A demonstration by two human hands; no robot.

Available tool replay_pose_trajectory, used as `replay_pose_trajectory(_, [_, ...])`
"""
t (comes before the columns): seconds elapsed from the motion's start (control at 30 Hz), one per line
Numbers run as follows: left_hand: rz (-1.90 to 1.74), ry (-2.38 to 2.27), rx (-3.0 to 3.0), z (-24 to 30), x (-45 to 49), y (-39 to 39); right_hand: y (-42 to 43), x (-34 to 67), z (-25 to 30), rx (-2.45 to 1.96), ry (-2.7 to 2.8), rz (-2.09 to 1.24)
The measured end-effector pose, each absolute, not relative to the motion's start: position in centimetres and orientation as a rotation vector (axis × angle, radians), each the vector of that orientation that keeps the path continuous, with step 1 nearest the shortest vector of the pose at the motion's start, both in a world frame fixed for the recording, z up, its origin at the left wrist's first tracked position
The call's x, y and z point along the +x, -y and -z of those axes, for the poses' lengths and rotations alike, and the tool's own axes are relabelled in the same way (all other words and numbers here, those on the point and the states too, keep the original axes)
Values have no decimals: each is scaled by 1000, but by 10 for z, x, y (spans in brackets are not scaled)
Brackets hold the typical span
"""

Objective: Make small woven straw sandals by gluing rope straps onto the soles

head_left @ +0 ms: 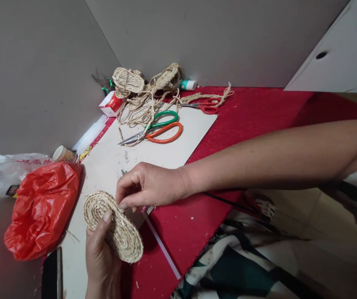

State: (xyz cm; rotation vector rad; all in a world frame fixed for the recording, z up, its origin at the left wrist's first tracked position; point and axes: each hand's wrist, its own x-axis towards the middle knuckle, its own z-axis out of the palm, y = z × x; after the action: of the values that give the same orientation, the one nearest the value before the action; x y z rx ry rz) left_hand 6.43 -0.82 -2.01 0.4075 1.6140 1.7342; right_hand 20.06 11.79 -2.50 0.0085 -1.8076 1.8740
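My left hand holds a flat oval woven straw sole, its thumb pressed on the coiled face and its other fingers hidden behind. At the upper right edge of the sole, my right hand is closed in a pinch. Whatever lies between those fingertips is too small or hidden to name. A small grey metal tip pokes out just beyond the right knuckles, and something pinkish shows below that hand. Under it, a translucent whitish stick slants across the red cloth.
Large scissors with green and orange handles lie on pale board. Behind are braided straw cord, red scissors and a glue stick. A red plastic bag, paper cup and dark phone-like object line the left.
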Motion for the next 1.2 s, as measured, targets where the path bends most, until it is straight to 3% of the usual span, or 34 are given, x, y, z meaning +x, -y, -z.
replay_pose_trajectory(0.5, [-1756,-1593,201,20,67,2,-115,190,40,-33,1745,-1934])
replay_pose_trajectory(0.8, [-1783,-1593,196,17,69,5,-117,197,36,49,1865,-1790])
replay_pose_trajectory(1.2, [-1735,-1514,266,26,71,4,-110,200,38,38,2394,-423])
